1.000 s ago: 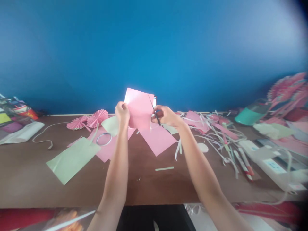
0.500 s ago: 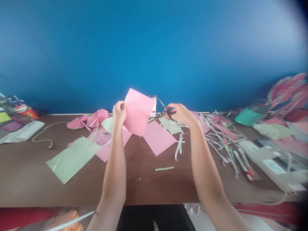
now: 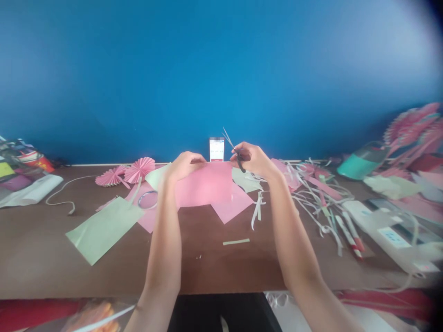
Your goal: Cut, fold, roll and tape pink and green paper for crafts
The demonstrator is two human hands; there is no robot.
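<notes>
1. The person's left hand [image 3: 183, 165] is closed on the pink sheet [image 3: 206, 186] at its eleven o'clock edge, above the surface [image 3: 211, 272].
2. The right hand [image 3: 254, 160] is closed round the scissors [image 3: 238, 159], blades slightly parted toward eleven o'clock; its fingertips perhaps also pinch the sheet's one o'clock corner, though blur obscures this.
3. The phone [image 3: 217, 150] stands upright at twelve o'clock, the green sheet [image 3: 105, 230] lies at eight, strips [image 3: 313, 191] at three.
</notes>
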